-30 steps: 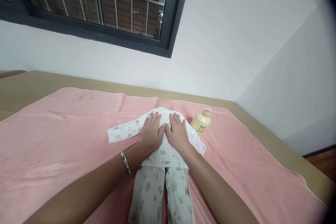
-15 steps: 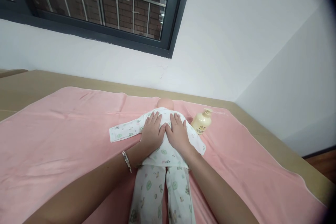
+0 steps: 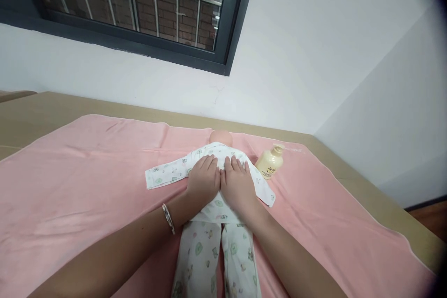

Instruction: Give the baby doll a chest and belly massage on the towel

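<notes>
A baby doll (image 3: 221, 138) lies on a pink blanket (image 3: 111, 167), dressed in a white patterned top (image 3: 218, 205) and matching trousers (image 3: 200, 251). Both my hands rest on the back or chest of the top; which side faces up I cannot tell. My left hand (image 3: 204, 179), with a silver bangle on its wrist, lies flat on the left half, fingers stretched toward the doll's head. Beside it, my right hand (image 3: 238, 184) lies flat on the right half, thumbs close together. Neither hand holds anything.
A pale yellow pump bottle (image 3: 269, 162) stands on the blanket just right of the doll's sleeve. The blanket covers a tan padded surface (image 3: 352, 186) that meets the white wall (image 3: 279, 70). A dark-framed window (image 3: 223, 63) with bars is above.
My hands have slid slightly down the doll's top, away from its head, and closer together. The fingers are less spread. The doll and bottle have stayed in place.
</notes>
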Tool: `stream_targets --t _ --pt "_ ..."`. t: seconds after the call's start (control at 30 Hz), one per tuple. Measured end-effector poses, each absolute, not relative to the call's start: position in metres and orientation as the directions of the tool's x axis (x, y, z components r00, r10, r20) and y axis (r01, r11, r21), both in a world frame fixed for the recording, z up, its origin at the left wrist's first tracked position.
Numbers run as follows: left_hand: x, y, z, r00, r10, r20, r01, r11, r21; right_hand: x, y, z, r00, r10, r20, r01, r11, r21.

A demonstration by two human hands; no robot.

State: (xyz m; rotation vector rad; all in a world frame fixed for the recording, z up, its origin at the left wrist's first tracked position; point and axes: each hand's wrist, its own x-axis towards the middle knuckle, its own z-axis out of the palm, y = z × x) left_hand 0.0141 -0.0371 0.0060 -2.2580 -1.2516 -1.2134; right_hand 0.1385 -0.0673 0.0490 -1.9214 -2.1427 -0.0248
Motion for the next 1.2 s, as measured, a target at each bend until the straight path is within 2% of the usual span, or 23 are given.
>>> stream_targets --t 0.17,0.27,0.37,0.5,0.57,0.77,0.87,0.93,1.07,1.13,1.2 --pt "0.016 -0.029 -0.001 0.222 0.633 0.742 0.801 -0.552 0.231 0.151 -0.048 0.044 -0.098 0.975 0.199 0.943 0.155 -0.295" --pt "0.016 -0.026 -0.003 0.24 0.637 0.733 0.793 -0.564 0.23 0.155 -0.042 0.043 -0.112 0.973 0.204 0.94 0.17 -0.297" --pt "0.014 -0.029 -0.001 0.232 0.584 0.778 0.791 -0.578 0.198 0.148 -0.054 0.049 -0.136 0.967 0.214 0.963 0.18 -0.201" --pt "0.011 -0.042 0.008 0.28 0.468 0.838 0.772 -0.629 0.093 0.132 -0.083 0.06 -0.173 0.97 0.172 0.985 0.175 -0.001" --pt "0.01 -0.046 0.012 0.291 0.457 0.841 0.766 -0.638 0.081 0.129 -0.09 0.063 -0.185 0.969 0.163 0.983 0.183 0.026" --pt "0.012 -0.034 0.005 0.213 0.605 0.767 0.772 -0.585 0.247 0.148 -0.057 0.053 -0.106 0.974 0.202 0.964 0.15 -0.218" --pt "0.013 -0.027 -0.001 0.225 0.638 0.737 0.753 -0.593 0.283 0.159 -0.041 0.049 -0.116 0.976 0.185 0.942 0.167 -0.29" --pt "0.012 -0.028 0.0 0.233 0.607 0.759 0.728 -0.627 0.277 0.159 -0.042 0.052 -0.144 0.974 0.178 0.94 0.19 -0.282" --pt "0.009 -0.039 0.01 0.237 0.532 0.813 0.689 -0.682 0.245 0.145 -0.065 0.062 -0.169 0.965 0.199 0.963 0.205 -0.173" --pt "0.009 -0.043 0.014 0.232 0.538 0.81 0.7 -0.671 0.246 0.138 -0.076 0.065 -0.16 0.965 0.207 0.974 0.189 -0.129" --pt "0.01 -0.043 0.014 0.201 0.579 0.79 0.73 -0.627 0.273 0.135 -0.078 0.064 -0.139 0.968 0.207 0.976 0.17 -0.138"
